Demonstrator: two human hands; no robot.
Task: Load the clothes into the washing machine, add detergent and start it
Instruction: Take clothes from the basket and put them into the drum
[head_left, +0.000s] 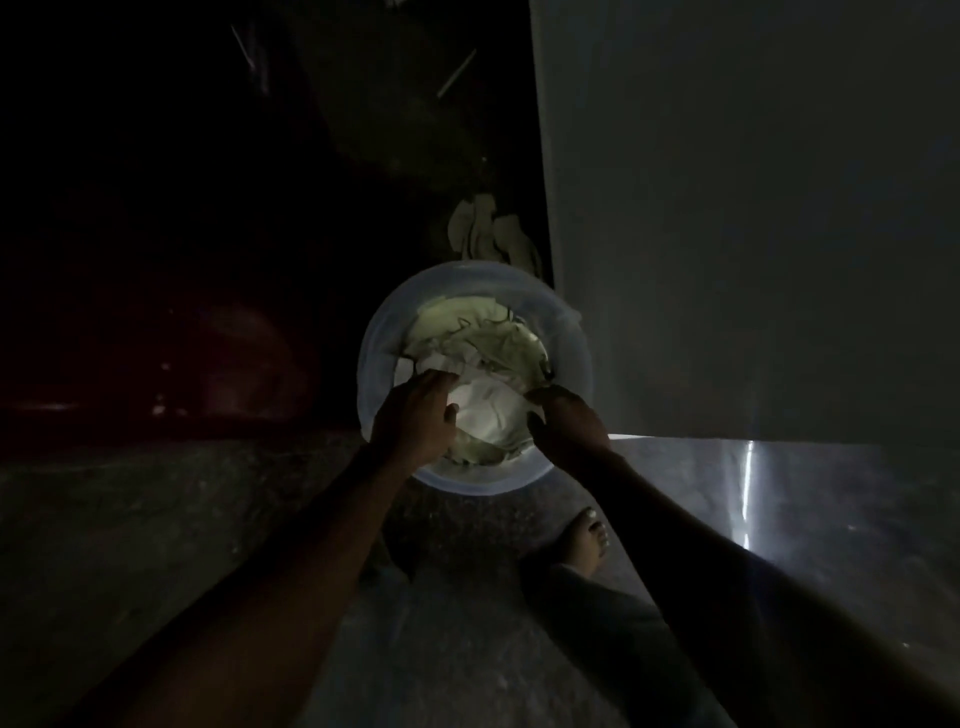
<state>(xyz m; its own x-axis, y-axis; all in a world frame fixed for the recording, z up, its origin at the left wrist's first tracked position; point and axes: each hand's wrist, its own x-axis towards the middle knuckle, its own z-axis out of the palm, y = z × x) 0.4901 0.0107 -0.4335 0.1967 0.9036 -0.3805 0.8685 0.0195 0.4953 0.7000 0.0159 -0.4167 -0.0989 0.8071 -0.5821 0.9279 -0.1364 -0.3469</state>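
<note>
Head view, in dim light: a round translucent plastic tub (375, 332) stands on the floor (156, 519) just beside the white washing machine (727, 208), holding pale green and white clothes (493, 340). The left hand (415, 413) lies on the pile's left side, thumb set apart. The right hand (567, 422) touches its right edge. Whether either hand grips cloth cannot be told in the gloom.
</note>
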